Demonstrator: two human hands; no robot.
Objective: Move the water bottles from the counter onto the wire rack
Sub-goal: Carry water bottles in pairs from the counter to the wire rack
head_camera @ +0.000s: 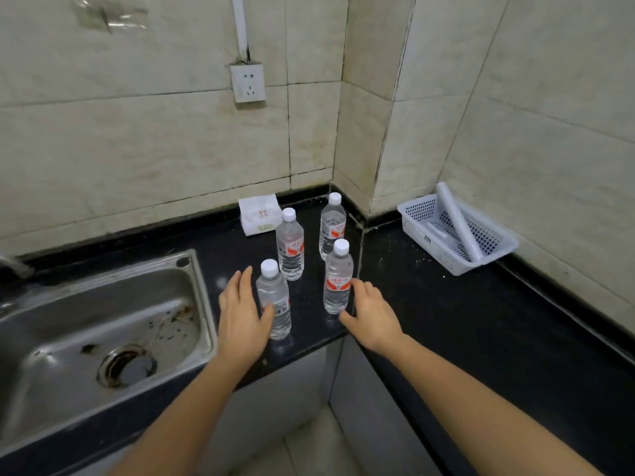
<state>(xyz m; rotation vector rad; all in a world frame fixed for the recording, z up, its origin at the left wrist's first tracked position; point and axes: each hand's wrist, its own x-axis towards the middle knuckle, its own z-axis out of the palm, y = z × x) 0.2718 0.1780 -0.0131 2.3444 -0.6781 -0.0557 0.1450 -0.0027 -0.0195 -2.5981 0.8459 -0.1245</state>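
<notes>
While all four bottles stand upright on the black counter (446,321) at centre frame, both hands are right at the lower pair. The left hand (240,310) has fingers straight and thumb across the front of the lower-left bottle (275,290), with no grip on it. The right hand (372,314) is spread open just beside the lower-right bottle (338,280), holding nothing. The upper-left bottle (290,249) and upper-right bottle (332,228) stand untouched. Just above them lies a white pack (259,214). The sink (86,321) fills the lower left, and a basket (422,235) with a roll (458,225) sits at right.
</notes>
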